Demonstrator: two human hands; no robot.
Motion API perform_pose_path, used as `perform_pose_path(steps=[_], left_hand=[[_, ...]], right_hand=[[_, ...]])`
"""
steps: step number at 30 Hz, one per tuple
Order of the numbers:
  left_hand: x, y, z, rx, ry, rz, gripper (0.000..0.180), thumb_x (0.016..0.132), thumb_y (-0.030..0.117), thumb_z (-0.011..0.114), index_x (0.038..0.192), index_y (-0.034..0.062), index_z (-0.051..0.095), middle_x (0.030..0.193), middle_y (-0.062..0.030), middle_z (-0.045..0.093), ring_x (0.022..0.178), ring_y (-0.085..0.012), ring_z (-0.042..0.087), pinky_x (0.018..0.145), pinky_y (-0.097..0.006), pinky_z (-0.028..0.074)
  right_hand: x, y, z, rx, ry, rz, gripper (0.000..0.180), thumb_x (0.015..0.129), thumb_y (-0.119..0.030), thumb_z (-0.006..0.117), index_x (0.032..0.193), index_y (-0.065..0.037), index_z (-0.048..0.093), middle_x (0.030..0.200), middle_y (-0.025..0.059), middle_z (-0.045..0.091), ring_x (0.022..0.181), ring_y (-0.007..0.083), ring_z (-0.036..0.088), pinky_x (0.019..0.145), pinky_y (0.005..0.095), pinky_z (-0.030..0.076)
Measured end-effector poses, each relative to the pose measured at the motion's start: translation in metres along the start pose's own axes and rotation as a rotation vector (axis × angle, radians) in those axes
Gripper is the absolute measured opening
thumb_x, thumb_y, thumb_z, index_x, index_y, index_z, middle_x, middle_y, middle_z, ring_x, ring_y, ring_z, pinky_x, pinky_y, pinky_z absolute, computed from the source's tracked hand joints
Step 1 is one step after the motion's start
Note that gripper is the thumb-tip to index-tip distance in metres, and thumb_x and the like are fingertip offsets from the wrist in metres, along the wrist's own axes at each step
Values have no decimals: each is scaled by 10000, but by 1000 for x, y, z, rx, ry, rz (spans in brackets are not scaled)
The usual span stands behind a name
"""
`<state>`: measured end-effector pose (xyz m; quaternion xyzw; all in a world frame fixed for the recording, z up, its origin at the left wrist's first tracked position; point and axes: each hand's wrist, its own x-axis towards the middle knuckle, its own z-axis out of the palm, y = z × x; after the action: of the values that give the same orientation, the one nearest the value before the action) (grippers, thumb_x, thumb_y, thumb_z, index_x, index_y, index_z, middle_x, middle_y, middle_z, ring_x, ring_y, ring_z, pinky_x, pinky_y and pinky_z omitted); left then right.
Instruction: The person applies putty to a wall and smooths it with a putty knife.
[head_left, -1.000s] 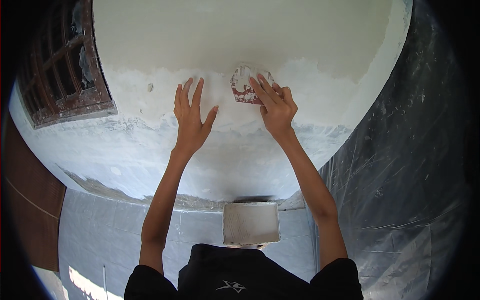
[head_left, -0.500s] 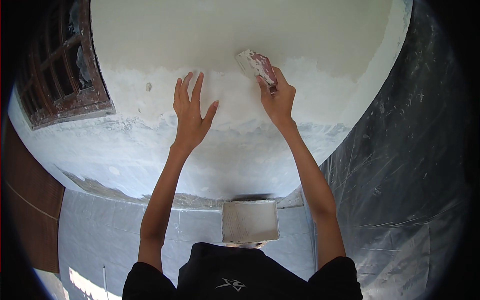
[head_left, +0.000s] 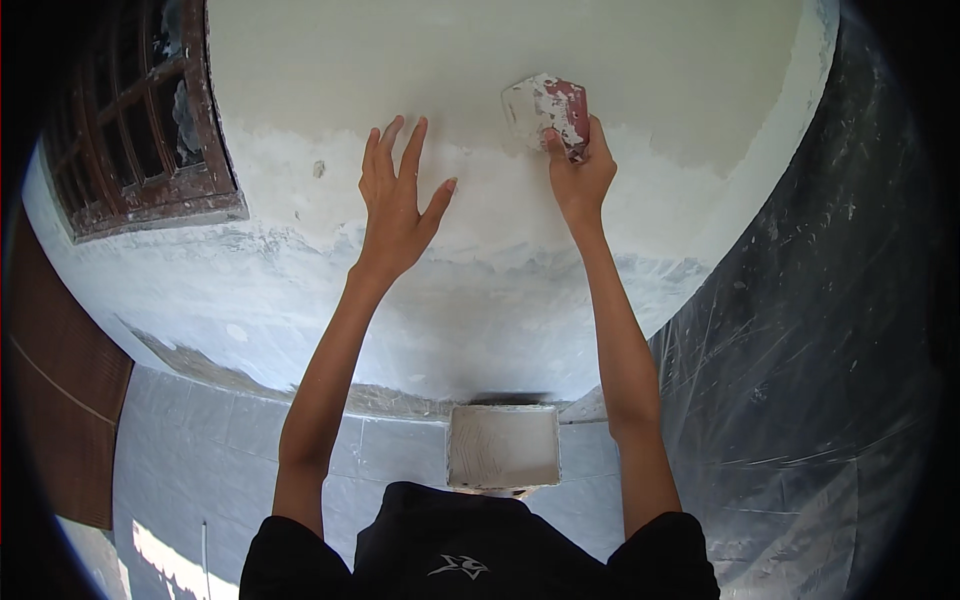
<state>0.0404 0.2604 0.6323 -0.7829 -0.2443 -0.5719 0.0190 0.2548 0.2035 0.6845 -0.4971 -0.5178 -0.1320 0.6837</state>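
Observation:
My right hand [head_left: 578, 175] grips a red-handled putty scraper [head_left: 545, 108] smeared with white filler, its blade pressed flat against the white wall [head_left: 620, 60] up high. My left hand [head_left: 395, 205] rests flat on the wall with its fingers spread, to the left of the scraper and a little lower. A band of fresh, rougher white filler [head_left: 490, 215] runs across the wall beneath both hands.
A dark wooden window frame with a grille [head_left: 140, 130] is set in the wall at the left. A square white tray of filler [head_left: 502, 447] lies below, near my chest. Clear plastic sheeting [head_left: 810, 380] covers the right side. Grey floor tiles [head_left: 200, 430] lie at lower left.
My right hand has slid the scraper upward along the wall, from the filler band to its upper edge. My left hand has stayed flat on the wall.

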Motion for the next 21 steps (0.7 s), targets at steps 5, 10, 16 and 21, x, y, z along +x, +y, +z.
perform_pose_path(steps=[5, 10, 16, 21], left_hand=[[3, 1, -10, 17, 2, -3, 710, 966, 302, 623, 1556, 155, 256, 1586, -181, 190, 1476, -439, 102, 1151, -604, 142], [8, -4, -17, 23, 38, 2, 679, 970, 290, 612, 1550, 162, 282, 1577, -196, 201, 1471, -445, 100, 1144, -595, 146], [12, -5, -15, 50, 42, 8, 677, 973, 295, 608, 1550, 159, 280, 1579, -196, 197, 1469, -449, 102, 1142, -596, 148], [14, -6, -11, 34, 40, 13, 684, 975, 297, 606, 1553, 157, 267, 1584, -184, 192, 1472, -445, 98, 1145, -606, 143]], right_hand=[[11, -3, -29, 309, 413, 10, 175, 879, -15, 688, 1035, 15, 615, 901, 124, 708, 781, 153, 657, 729, 265, 506], [-4, -8, 9, -31, -34, 1, 269, 862, -95, 725, 1082, 8, 610, 854, 73, 704, 712, 135, 621, 680, 246, 466], [14, 8, -37, 204, 322, 100, 173, 876, -43, 701, 1014, 14, 613, 907, 96, 707, 771, 145, 649, 732, 281, 515], [-9, -11, 17, -50, -24, -9, 278, 850, -100, 736, 1079, 11, 623, 846, 119, 708, 769, 152, 652, 714, 287, 498]])
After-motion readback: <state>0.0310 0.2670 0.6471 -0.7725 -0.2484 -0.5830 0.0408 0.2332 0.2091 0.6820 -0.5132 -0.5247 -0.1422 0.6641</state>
